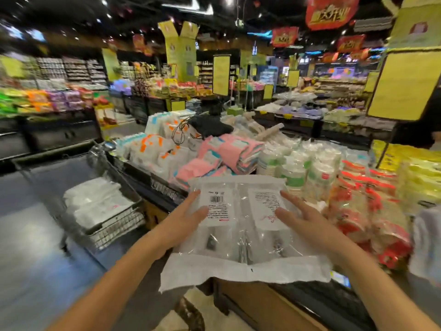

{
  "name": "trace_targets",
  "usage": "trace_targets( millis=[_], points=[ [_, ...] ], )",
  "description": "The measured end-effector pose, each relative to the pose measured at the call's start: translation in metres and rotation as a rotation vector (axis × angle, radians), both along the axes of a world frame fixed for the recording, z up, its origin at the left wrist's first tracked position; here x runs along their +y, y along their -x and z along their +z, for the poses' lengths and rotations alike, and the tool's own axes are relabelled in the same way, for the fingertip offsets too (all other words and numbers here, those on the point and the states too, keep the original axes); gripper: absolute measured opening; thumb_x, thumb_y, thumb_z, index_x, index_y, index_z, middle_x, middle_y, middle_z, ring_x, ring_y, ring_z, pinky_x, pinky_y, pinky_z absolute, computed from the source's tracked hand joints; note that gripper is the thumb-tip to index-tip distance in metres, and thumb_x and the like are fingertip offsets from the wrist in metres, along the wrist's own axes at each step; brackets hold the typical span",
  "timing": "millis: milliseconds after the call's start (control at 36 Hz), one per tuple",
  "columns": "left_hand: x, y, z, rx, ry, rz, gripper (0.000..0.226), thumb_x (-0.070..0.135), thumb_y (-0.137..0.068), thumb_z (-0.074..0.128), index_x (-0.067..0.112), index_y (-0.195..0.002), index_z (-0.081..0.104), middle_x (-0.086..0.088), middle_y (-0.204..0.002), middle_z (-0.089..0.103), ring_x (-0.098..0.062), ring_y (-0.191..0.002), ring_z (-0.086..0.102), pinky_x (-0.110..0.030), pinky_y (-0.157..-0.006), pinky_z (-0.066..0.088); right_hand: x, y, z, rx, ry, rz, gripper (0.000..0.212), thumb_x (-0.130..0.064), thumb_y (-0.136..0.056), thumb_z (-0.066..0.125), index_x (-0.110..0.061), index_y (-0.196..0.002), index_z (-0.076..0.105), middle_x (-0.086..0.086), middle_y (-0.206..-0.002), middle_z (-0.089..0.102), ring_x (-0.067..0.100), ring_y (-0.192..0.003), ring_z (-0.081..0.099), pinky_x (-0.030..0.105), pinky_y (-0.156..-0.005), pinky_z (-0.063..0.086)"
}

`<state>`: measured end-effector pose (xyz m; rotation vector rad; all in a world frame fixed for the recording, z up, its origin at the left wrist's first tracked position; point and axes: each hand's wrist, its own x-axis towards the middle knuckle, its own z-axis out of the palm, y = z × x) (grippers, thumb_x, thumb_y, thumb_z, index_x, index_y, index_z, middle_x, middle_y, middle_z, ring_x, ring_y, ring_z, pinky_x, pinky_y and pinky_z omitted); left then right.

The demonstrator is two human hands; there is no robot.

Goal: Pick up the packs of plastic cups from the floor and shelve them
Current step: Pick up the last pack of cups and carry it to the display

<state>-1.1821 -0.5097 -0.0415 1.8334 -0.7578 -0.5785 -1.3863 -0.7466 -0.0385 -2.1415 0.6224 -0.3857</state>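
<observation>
- We held a clear pack of plastic cups (241, 225) above the display bin (143, 175) at its near edge, left hand (183, 220) and right hand (305, 220) spread flat against its sides.
- It was lifted but not yet shelved.

Left forearm (124, 275) and right forearm (372, 280) bare to the edge of view, slim, tapering toward the wrists. Left hand (181, 219) and right hand (307, 220) bare as well; fingers (199, 211) long, slender. Nails too blurred to judge.
</observation>
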Motion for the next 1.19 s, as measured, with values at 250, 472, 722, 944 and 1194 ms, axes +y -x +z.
trace_targets(
  millis=[250, 472, 722, 944, 1194],
  points=[
    [0.006, -0.090, -0.010, 0.009, 0.013, 0.258, 0.062, 0.040, -0.099, 0.050, 0.037, -0.152, 0.020, 0.018, -0.141, 0.035, -0.003, -0.123, 0.039, -0.023, -0.098, 0.034, -0.035, -0.162, -0.006, 0.069, 0.042, 0.230, 0.065, -0.075, -0.083, 0.051, -0.060, -0.143, 0.031, -0.013, -0.151, 0.041, 0.017, -0.133, 0.045, 0.036, -0.107, 0.035],
    [-0.005, -0.157, -0.005, -0.059, 0.006, 0.498, 0.062, 0.046, -0.096, 0.052, 0.043, -0.151, 0.023, 0.026, -0.149, 0.023, -0.002, -0.139, 0.027, -0.026, -0.112, 0.024, -0.070, -0.297, 0.004, -0.005, 0.035, 0.430, 0.066, -0.067, -0.083, 0.057, -0.051, -0.144, 0.037, -0.022, -0.140, 0.040, 0.007, -0.123, 0.043, 0.029, -0.102, 0.035],
    [-0.001, -0.209, -0.004, -0.033, 0.010, 0.688, 0.060, 0.047, -0.097, 0.049, 0.045, -0.150, 0.022, 0.026, -0.149, 0.024, 0.001, -0.130, 0.028, -0.025, -0.109, 0.024, -0.072, -0.408, 0.006, 0.033, 0.039, 0.644, 0.071, -0.077, -0.079, 0.051, -0.057, -0.144, 0.032, -0.009, -0.155, 0.039, 0.021, -0.139, 0.041, 0.042, -0.111, 0.035],
    [0.031, -0.289, -0.010, 0.002, 0.061, 0.785, 0.058, 0.047, -0.094, 0.054, 0.048, -0.146, 0.028, 0.024, -0.140, 0.039, -0.004, -0.129, 0.042, -0.023, -0.104, 0.032, -0.036, -0.509, 0.003, 0.042, 0.028, 0.704, 0.064, -0.066, -0.087, 0.054, -0.054, -0.146, 0.032, -0.009, -0.153, 0.041, 0.021, -0.137, 0.042, 0.038, -0.103, 0.037],
    [0.089, -0.411, -0.008, -0.020, 0.031, 0.826, 0.061, 0.048, -0.095, 0.052, 0.047, -0.149, 0.024, 0.019, -0.149, 0.038, -0.001, -0.122, 0.043, -0.022, -0.100, 0.034, 0.023, -0.649, 0.000, 0.024, 0.029, 0.733, 0.063, -0.067, -0.085, 0.055, -0.056, -0.144, 0.034, -0.014, -0.153, 0.039, 0.016, -0.137, 0.040, 0.035, -0.104, 0.036]
  ],
)
